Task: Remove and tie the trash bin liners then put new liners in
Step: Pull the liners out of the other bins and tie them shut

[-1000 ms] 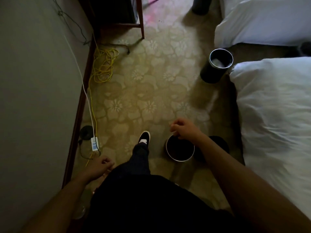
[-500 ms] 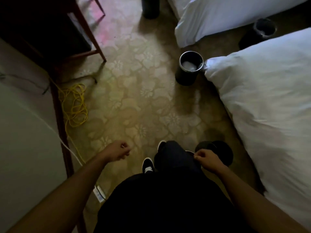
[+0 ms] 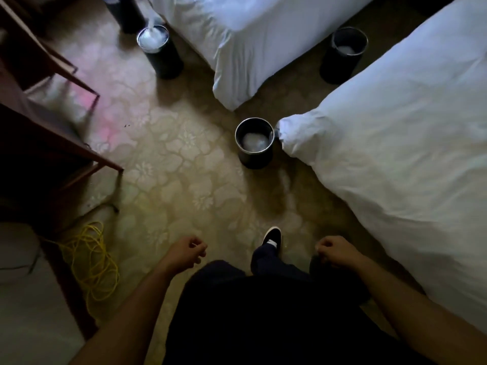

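Observation:
A dark round bin (image 3: 255,161) with a pale liner (image 3: 254,142) inside stands on the carpet ahead, against the corner of the near bed. Another lined bin (image 3: 164,59) stands at the far left by the other bed, and a third bin (image 3: 340,67) sits in the gap between the beds. My left hand (image 3: 184,251) and my right hand (image 3: 334,251) hang low at my sides, fingers loosely curled, holding nothing. A dark shape (image 3: 314,263) shows just under my right hand, mostly hidden.
Two beds with white covers, the near bed (image 3: 395,167) and the far bed (image 3: 250,35), fill the right and top. A wooden table (image 3: 52,133) stands at the left. A coil of yellow cable (image 3: 92,262) lies by the wall. My shoe (image 3: 272,237) is on the patterned carpet (image 3: 179,167).
My right hand has let go of the bin it held by the rim. I have walked forward; the lined bin by the bed is closer and two more bins have come into view.

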### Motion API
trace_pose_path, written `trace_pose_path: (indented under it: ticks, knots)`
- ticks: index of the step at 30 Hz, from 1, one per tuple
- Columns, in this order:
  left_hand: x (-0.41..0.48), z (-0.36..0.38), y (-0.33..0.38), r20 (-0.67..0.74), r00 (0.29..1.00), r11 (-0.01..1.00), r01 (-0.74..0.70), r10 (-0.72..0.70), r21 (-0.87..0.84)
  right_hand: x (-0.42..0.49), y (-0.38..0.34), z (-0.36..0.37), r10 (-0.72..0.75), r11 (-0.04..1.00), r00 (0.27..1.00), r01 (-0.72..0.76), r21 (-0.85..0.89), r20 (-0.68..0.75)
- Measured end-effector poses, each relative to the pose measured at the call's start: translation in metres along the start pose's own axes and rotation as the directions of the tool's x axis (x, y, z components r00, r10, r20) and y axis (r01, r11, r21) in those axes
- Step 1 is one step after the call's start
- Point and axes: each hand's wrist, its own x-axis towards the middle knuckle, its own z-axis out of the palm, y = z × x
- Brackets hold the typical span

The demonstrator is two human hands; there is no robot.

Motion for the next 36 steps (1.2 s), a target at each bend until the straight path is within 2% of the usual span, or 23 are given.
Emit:
trace_pose_path:
  ticks: [5,10,14,17,21,27,32,36]
  knots:
    - [0.032,-0.033,0.041,-0.067,0.995,0.99,0.068,-0.077,-0.122,0.046,-0.13,-0.074,-0.205,0.979,0.979,0.205,0.015,0.0]
    - [0.064,-0.053,0.073,-0.025,0.987,0.979,0.151,-0.156,-0.138,0.085,-0.255,-0.126,-0.409,0.913,0.913,0.408,0.018,0.002]
    - [0.097,-0.07,0.108,0.011,0.981,0.968,0.192,-0.192,-0.162,0.124,-0.316,-0.167,-0.449,0.893,0.894,0.449,0.02,-0.008]
    - [0.126,-0.092,0.148,0.014,0.986,0.98,0.166,-0.166,-0.108,0.15,-0.331,-0.199,-0.392,0.92,0.919,0.392,0.001,-0.04]
    - [0.179,-0.133,0.218,0.08,0.987,0.988,0.146,-0.142,-0.042,0.182,-0.315,-0.242,-0.221,0.975,0.971,0.221,-0.009,-0.097]
    - [0.267,-0.188,0.376,0.163,0.986,0.975,-0.075,0.04,0.21,0.202,-0.261,-0.291,0.025,0.997,0.96,-0.004,0.076,-0.279]
    - [0.327,-0.198,0.527,0.195,0.956,0.931,-0.266,0.221,0.252,0.23,-0.235,-0.324,0.199,0.966,0.942,-0.142,0.217,-0.269]
    - [0.369,-0.19,0.634,0.205,0.942,0.898,-0.318,0.264,0.303,0.278,-0.246,-0.362,0.251,0.931,0.948,-0.182,0.315,-0.194]
